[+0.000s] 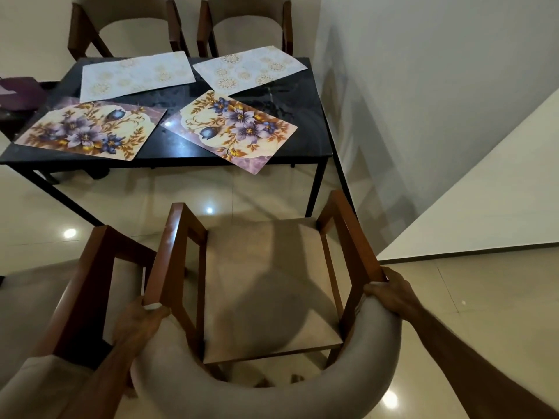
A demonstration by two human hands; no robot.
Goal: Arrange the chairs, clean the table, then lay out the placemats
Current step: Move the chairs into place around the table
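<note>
Behind the near chair (266,285), both hands clasp its padded backrest, the left hand (136,322) and right hand (393,294) with fingers curled at either end. Chair-arranging looks underway; next it needs sliding squarely toward the worktop (302,116), where four placemats (236,125) lie askew.

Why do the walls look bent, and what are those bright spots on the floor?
Head view: the wide lens bows the wall and table edges; the spots are lamp glare on glossy floor tiles; a dark shadow falls on the chair seat; the left hand looks slightly blurred.
</note>
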